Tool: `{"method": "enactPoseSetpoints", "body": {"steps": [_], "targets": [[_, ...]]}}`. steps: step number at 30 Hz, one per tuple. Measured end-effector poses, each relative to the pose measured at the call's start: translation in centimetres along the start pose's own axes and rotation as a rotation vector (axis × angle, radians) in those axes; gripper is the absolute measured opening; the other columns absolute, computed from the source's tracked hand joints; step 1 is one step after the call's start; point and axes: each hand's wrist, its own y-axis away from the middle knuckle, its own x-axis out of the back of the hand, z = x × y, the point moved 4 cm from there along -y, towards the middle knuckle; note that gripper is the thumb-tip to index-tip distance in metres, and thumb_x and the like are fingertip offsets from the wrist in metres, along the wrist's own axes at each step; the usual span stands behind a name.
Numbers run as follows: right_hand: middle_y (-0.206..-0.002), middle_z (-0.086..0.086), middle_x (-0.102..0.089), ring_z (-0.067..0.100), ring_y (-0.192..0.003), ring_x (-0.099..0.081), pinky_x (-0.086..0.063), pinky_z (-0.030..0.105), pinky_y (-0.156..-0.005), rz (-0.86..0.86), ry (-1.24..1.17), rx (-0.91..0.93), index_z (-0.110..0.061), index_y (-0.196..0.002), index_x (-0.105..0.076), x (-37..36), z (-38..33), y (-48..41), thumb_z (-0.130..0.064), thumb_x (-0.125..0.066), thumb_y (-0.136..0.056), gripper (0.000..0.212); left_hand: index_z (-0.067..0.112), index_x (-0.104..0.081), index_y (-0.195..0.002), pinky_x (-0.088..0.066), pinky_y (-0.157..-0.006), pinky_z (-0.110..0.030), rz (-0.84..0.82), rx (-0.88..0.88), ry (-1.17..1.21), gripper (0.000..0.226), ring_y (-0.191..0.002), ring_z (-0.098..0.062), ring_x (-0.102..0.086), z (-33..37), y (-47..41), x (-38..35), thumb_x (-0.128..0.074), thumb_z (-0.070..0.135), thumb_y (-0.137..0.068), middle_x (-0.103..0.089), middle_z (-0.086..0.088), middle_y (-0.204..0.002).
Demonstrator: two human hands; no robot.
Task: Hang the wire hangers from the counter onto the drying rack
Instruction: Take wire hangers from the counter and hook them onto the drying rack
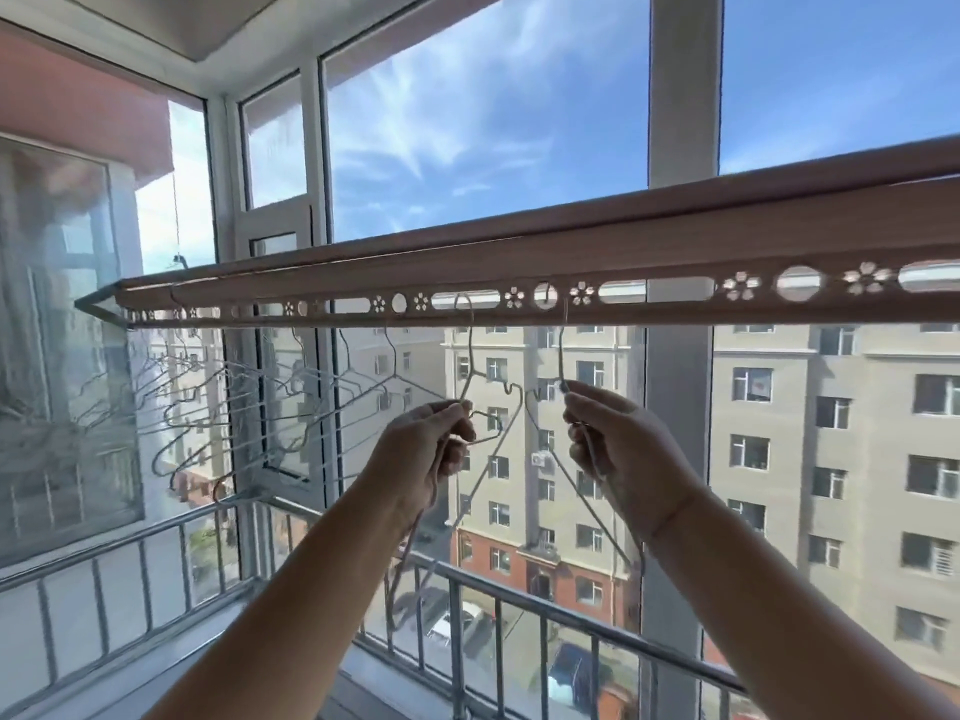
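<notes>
A long drying rack runs across the view from nine o'clock up toward three o'clock, its lower strip punched with round holes, slots and flower cut-outs. Behind it stand the balcony windows and, low in the frame, one metal railing with upright bars.

Toward eight o'clock a bunch of wire hangers already hangs from the rack's left stretch; they overlap so closely that an exact count cannot be told, though several are there.

Two bare forearms rise from six o'clock. The left hand is closed, its fingers pinching one wire hanger at the neck, whose hook reaches up into a slot of the rack near twelve o'clock. The right hand is also closed, gripping a second wire hanger just below its neck; that hook sits at a round hole just to the right of the first. The lower wires of both held hangers trail down past the wrists toward six o'clock, crossing in front of the railing. The two hands are near each other but apart.
</notes>
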Motion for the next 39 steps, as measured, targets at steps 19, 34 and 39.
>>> {"method": "enactPoseSetpoints", "body": {"steps": [19, 34, 39], "targets": [[-0.058, 0.000, -0.054, 0.004, -0.041, -0.047, -0.041, 0.012, -0.041, 0.204, 0.172, 0.019, -0.008, -0.097, -0.065, 2.1, 2.3, 2.5, 0.000, -0.052, -0.088, 0.017, 0.019, -0.068, -0.090, -0.035, -0.052, -0.021, -0.192, -0.295, -0.841, 0.009, -0.047, -0.006, -0.039, -2.3, -3.6, 4.5, -0.060, 0.024, -0.089, -0.057, -0.003, -0.067], [-0.066, 0.007, -0.062, 0.011, -0.054, -0.060, -0.052, 0.019, -0.053, 0.134, 0.194, -0.173, -0.004, -0.101, -0.066, 10.3, 0.1, 5.7, -0.005, -0.061, -0.076, 0.026, 0.034, -0.069, -0.102, -0.019, -0.078, -0.026, -0.340, -0.854, -1.224, 0.018, -0.094, -0.007, -0.035, -5.8, 1.4, -4.2, -0.061, 0.036, -0.085, -0.042, 0.009, -0.091], [-0.062, 0.006, -0.062, 0.011, -0.053, -0.060, -0.052, 0.019, -0.051, 0.096, 0.044, -0.195, -0.005, -0.095, -0.065, 11.5, -0.3, 6.5, -0.005, -0.059, -0.071, 0.024, 0.031, -0.073, -0.099, -0.027, -0.074, -0.025, -0.355, -0.903, -1.157, 0.017, -0.075, -0.002, -0.047, -6.5, 2.1, -6.1, -0.066, 0.030, -0.083, -0.051, 0.016, -0.077]]}}
